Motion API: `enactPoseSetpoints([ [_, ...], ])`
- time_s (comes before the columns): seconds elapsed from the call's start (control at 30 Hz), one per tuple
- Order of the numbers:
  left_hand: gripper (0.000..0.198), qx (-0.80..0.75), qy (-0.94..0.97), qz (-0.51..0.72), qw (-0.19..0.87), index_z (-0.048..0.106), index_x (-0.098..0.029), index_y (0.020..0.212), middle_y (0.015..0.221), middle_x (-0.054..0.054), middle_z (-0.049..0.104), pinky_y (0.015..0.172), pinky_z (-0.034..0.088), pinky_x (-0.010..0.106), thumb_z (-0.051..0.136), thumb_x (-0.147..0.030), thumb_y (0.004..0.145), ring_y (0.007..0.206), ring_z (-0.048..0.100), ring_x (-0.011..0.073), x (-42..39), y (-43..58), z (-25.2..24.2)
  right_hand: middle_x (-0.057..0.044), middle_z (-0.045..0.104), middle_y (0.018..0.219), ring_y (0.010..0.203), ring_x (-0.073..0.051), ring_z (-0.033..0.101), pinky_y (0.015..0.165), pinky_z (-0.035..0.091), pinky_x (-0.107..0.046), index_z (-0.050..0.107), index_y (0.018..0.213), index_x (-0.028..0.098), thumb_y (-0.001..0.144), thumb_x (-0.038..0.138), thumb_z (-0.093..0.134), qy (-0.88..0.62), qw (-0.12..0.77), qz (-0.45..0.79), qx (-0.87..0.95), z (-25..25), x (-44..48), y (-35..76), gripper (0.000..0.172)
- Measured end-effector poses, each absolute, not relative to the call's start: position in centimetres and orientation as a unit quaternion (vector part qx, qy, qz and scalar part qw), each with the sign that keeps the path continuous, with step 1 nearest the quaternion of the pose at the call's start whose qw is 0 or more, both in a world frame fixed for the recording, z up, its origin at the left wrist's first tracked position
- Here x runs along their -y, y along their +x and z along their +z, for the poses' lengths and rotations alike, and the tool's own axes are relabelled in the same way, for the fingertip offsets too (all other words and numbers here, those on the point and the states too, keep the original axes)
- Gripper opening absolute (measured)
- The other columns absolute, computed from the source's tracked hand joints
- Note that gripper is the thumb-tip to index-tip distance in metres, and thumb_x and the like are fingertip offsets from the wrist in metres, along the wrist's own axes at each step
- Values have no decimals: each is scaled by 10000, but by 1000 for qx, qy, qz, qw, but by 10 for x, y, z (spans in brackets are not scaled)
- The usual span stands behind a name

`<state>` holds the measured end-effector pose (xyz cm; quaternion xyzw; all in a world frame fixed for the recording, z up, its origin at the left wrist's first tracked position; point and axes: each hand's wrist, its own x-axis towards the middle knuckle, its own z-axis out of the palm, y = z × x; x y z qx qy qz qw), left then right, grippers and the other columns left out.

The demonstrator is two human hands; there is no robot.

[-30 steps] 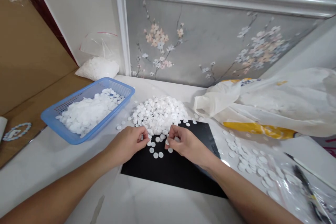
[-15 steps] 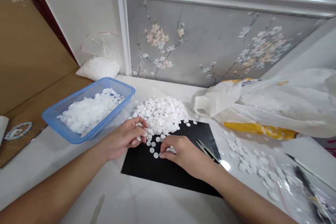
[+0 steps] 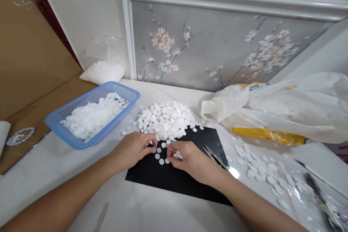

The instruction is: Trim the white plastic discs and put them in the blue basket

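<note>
The writing here is little: on the white plastic bag [image 3: 285, 103], beyond the right hand [image 3: 190, 157] and to its right, there are blue letters near the upper edge, but they are folded and too small for me to read. The same bag carries a yellow band below. At the far right, a piece of a pink mark shows, and I cannot read it either.

The white discs [image 3: 161, 161] are small, round, flat and rather matt. A few lie separately on the black sheet [image 3: 174, 181], between and just in front of the two hands; a big pile [image 3: 165, 119] of them rises directly beyond. The left hand [image 3: 133, 148] has thumb and forefinger bent toward each other at one disc; whether they pinch it, I cannot tell. The right hand is curled around several discs, its fingertips touching the sheet or very near. Beside its wrist lies a pointed metal tool [image 3: 214, 156]. More discs fill the blue basket [image 3: 61, 130], beyond the left hand and to its left, on the bench [image 3: 152, 210].
</note>
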<state>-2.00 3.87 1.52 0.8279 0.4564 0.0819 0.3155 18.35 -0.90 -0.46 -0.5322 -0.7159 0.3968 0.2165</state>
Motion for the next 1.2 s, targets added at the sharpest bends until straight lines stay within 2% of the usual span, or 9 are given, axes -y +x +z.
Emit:
enactPoseSetpoints([
  [0.1, 58, -448, 848, 54, 278, 615, -235, 738, 547, -57, 503, 547, 269, 225, 582, -252, 782, 557, 498, 130, -37, -19, 16, 31, 570, 676, 506, -77, 374, 478, 284, -210, 537, 732, 194, 770, 216, 541, -515, 274, 514, 629, -4, 4, 189, 44],
  [0.2, 92, -431, 862, 45, 263, 610, -233, 732, 608, -44, 575, 564, 278, 226, 560, -248, 808, 606, 533, 140, -37, -19, 18, -3, 616, 738, 462, -55, 309, 416, 175, -202, 464, 747, 194, 796, 319, 572, -453, 324, 659, 506, -5, -3, 197, 172],
  [0.3, 137, -426, 861, 58, 272, 596, -218, 737, 631, -32, 582, 562, 282, 233, 515, -271, 835, 609, 524, 140, -38, -19, 17, -6, 613, 731, 472, -52, 317, 413, 138, -202, 450, 754, 195, 757, 327, 649, -416, 378, 699, 443, -6, -9, 202, 239],
  [0.47, 163, -468, 709, 187, 493, 492, -193, 729, 595, -43, 523, 493, 272, 216, 501, -331, 814, 506, 421, 92, -39, -18, 11, 30, 491, 666, 477, -66, 301, 400, 139, -207, 480, 721, 196, 790, 403, 607, -448, 430, 649, 438, -12, -14, 205, 252],
  [0.53, 161, -462, 599, 223, 614, 423, -192, 716, 641, -26, 569, 460, 233, 203, 503, -306, 798, 464, 371, 62, -39, -16, 11, 40, 452, 629, 492, -75, 330, 418, 210, -210, 475, 672, 195, 793, 434, 610, -485, 416, 575, 511, -14, -13, 203, 301],
  [0.63, 109, -444, 508, 259, 691, 399, -195, 737, 676, -17, 602, 449, 199, 195, 507, -209, 745, 432, 333, 38, -39, -13, 11, 48, 461, 605, 553, -103, 432, 533, 346, -232, 589, 753, 199, 793, 365, 640, -539, 352, 416, 643, -16, -11, 199, 178],
  [0.77, 70, -447, 583, 250, 630, 534, -181, 767, 613, -41, 543, 461, 254, 203, 518, -250, 767, 468, 392, 64, -39, -8, 4, 13, 591, 720, 650, -137, 550, 651, 412, -261, 659, 908, 217, 836, 231, 594, -538, 276, 284, 744, -17, -6, 194, 98],
  [0.97, 120, -451, 806, 177, 340, 665, -222, 845, 725, -25, 640, 627, 374, 245, 567, -283, 817, 663, 558, 140, -33, 2, -9, -6, 621, 747, 642, -135, 566, 618, 413, -240, 643, 810, 195, 816, 123, 550, -523, 262, 252, 771, -18, -6, 194, 118],
  [1.2, 73, -448, 817, 176, 318, 654, -205, 783, 752, -29, 666, 638, 393, 234, 590, -214, 818, 690, 590, 139, -34, 3, -6, 47, 516, 611, 574, -110, 485, 562, 378, -216, 552, 681, 194, 757, 181, 544, -575, 288, 336, 688, -11, -9, 197, 77],
])
